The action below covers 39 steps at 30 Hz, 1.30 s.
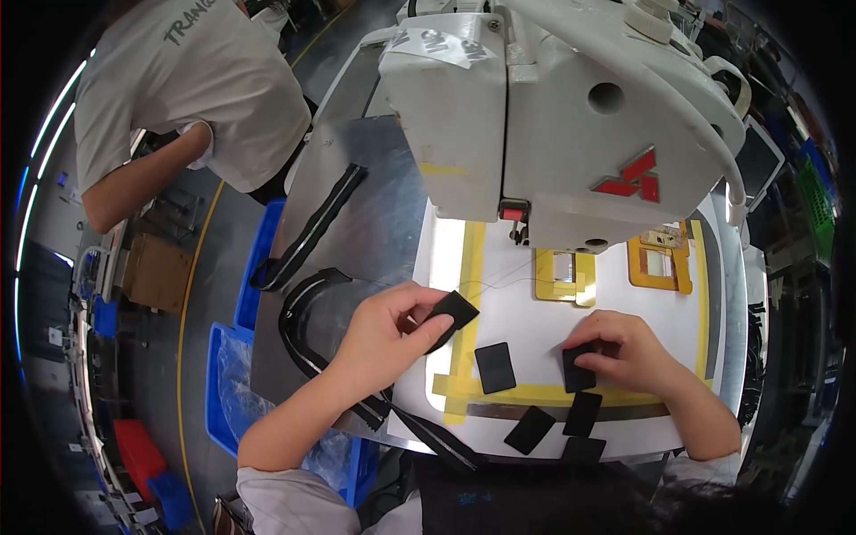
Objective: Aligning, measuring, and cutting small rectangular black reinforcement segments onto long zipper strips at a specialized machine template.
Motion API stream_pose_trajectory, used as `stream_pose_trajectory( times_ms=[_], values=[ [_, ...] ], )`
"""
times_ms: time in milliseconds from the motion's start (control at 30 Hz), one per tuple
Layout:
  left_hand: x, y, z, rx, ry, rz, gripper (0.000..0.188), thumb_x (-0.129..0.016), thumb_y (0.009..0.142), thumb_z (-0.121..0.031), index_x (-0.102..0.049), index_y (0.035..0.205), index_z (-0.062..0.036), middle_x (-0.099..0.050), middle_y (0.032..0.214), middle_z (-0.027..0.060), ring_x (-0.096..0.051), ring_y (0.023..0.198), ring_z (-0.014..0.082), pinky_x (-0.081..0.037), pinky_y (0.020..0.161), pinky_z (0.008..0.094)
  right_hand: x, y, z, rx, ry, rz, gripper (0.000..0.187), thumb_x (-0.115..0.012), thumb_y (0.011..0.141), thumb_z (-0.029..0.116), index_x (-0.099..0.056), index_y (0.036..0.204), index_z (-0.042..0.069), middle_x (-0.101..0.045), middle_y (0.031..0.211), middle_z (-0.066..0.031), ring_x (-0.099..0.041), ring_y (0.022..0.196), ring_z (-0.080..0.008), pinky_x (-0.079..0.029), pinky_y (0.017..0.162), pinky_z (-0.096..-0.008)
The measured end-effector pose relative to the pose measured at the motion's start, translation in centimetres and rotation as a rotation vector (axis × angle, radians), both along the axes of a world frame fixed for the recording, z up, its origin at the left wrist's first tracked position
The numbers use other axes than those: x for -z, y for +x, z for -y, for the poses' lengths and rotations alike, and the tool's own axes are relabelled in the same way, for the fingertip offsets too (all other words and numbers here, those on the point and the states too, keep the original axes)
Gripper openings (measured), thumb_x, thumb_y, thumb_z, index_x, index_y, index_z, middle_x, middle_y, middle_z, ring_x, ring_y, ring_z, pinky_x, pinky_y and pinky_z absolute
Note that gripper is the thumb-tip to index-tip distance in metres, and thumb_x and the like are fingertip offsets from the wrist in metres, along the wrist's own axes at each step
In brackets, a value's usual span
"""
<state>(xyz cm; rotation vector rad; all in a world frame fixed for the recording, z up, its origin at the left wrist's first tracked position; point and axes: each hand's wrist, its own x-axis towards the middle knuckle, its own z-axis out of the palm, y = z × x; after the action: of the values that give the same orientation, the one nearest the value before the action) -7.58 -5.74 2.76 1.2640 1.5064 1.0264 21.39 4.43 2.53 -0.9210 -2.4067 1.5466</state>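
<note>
My left hand (379, 334) is closed, pinching a small black rectangular patch (459, 308) between thumb and fingers above the left edge of the white work plate (615, 312). My right hand (633, 352) curls its fingers and thumb onto another black patch (577, 378) at the plate's near side. Between the hands lies a third black patch (496, 367). Several more are scattered closer to me, among them a tilted black patch (530, 431). A thin dark thread runs across the plate near my left hand. Beyond it sits a yellow metal frame (586, 291) with a rectangular window.
A large white sewing machine head (615, 116) overhangs the plate. Long black strips (325, 218) lie on the metal table (383, 192) at left. Blue bins (214, 392) stand beside the table, one holding clear plastic. A person (196, 98) stands at the far left.
</note>
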Motion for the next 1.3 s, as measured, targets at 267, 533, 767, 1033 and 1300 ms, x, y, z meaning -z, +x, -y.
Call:
stream_pose_trajectory(
  times_ms=[267,533,767,1033,1300],
  values=[
    [-1.5,2.1,1.4,0.016,0.105,-0.114,0.036,-0.066,0.078,-0.004,-0.061,0.113,-0.0087,-0.056,0.078,0.0043,-0.052,0.062,0.0106,-0.044,0.059,0.0236,-0.4,-0.4,0.8,-0.033,0.183,0.021,0.022,-0.066,0.076,0.002,-0.066,0.097,0.008,-0.062,0.09,-0.0056,-0.059,0.075,-0.0168,-0.047,0.063,-0.0249],
    [-0.5,2.3,1.8,-0.006,0.344,-0.338,0.025,-0.067,0.075,-0.003,-0.065,0.099,-0.0081,-0.055,0.076,0.0056,-0.056,0.06,0.0166,-0.047,0.055,0.0271,-1.3,-0.9,1.0,-0.022,0.17,0.076,0.019,-0.067,0.075,0.004,-0.066,0.095,0.007,-0.062,0.091,-0.007,-0.06,0.079,-0.0226,-0.048,0.067,-0.0298],
    [-0.9,2.8,1.8,0.028,0.48,-0.513,0.027,-0.068,0.069,-0.001,-0.067,0.095,-0.009,-0.052,0.075,0.0037,-0.054,0.058,0.0192,-0.046,0.052,0.0293,-1.1,-0.6,1.4,-0.07,0.328,0.026,0.018,-0.067,0.075,0.005,-0.065,0.093,0.007,-0.061,0.088,-0.0067,-0.06,0.084,-0.0243,-0.049,0.073,-0.0323],
    [-1.6,3.5,1.8,-0.002,0.394,-0.446,0.023,-0.068,0.072,0.001,-0.065,0.094,-0.0061,-0.052,0.076,0.004,-0.055,0.06,0.0145,-0.045,0.052,0.0255,-0.8,-0.2,1.7,-0.05,0.291,-0.03,0.018,-0.067,0.075,0.004,-0.065,0.093,0.007,-0.061,0.089,-0.0072,-0.06,0.083,-0.0241,-0.049,0.072,-0.0319],
    [0.1,1.5,1.3,-0.103,-0.096,0.416,0.029,-0.059,0.086,-0.003,-0.054,0.114,0.0032,-0.061,0.091,0.0075,-0.061,0.075,0.0119,-0.051,0.069,0.0244,-0.7,-0.3,1.6,-0.003,0.28,-0.04,0.018,-0.067,0.075,0.003,-0.065,0.092,0.007,-0.062,0.088,-0.0072,-0.061,0.081,-0.024,-0.05,0.071,-0.0314]
  ],
)
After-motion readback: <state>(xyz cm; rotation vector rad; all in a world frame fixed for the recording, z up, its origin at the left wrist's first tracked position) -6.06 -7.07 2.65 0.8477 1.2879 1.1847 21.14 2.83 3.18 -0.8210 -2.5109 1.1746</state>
